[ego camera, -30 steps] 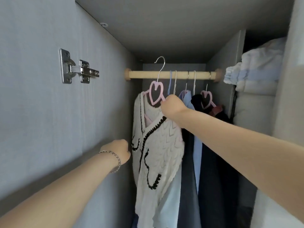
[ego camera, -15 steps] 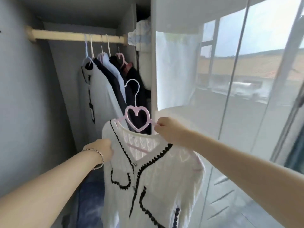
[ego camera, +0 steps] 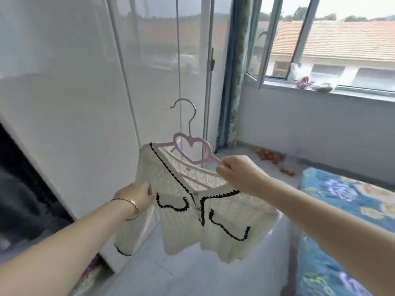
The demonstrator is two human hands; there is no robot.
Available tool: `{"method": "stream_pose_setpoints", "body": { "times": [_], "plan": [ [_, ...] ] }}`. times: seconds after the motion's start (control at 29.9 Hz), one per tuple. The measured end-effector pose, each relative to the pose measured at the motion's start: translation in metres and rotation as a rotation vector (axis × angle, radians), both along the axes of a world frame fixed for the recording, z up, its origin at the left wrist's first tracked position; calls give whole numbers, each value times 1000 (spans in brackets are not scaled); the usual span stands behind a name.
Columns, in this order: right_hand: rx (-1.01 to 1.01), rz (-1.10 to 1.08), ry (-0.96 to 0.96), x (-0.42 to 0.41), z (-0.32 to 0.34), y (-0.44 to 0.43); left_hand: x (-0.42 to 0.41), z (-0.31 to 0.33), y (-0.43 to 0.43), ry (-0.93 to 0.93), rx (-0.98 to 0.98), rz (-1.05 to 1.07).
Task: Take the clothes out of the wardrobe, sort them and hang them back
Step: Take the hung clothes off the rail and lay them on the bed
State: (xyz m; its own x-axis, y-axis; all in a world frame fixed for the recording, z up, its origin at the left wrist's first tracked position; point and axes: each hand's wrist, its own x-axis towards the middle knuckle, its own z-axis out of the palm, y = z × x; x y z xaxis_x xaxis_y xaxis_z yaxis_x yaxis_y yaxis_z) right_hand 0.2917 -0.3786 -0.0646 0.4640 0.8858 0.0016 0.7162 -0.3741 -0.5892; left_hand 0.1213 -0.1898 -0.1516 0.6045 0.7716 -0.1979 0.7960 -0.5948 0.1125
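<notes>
The white knitted cardigan (ego camera: 198,212) with black trim hangs in mid-air at the centre of the frame, out of the wardrobe, on a pink heart-shaped hanger (ego camera: 192,150) whose metal hook points up and holds onto nothing. The right hand (ego camera: 239,174) is pinched closed on the hanger's right arm, where the knit's shoulder sits. The left hand (ego camera: 136,195) has its fingers curled into the cardigan's other shoulder, at centre left.

The hanger is tilted, its left end higher, so I judge the knit could slide down towards the right hand and slip off if either grip loosens. The open weave looks easy to snag, and the bracelet (ego camera: 132,208) on the left wrist lies just beside the fabric. A sleeve dangles at lower left near the white wardrobe door (ego camera: 64,103) and could drag on the floor (ego camera: 192,274). The bed (ego camera: 342,210), in the lower right of the frame, seems the likely place to lay it for sorting
</notes>
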Motion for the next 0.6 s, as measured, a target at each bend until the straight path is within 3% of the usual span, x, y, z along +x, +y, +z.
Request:
{"method": "stream_pose_setpoints", "body": {
  "times": [0.27,0.6],
  "plan": [
    [86,-351,-95,37,-15,-152,127,-23,-110,-67,-58,-358],
    [103,-813,-139,-21,-21,-264,206,-61,-206,-80,-88,-820]
  ]
}}
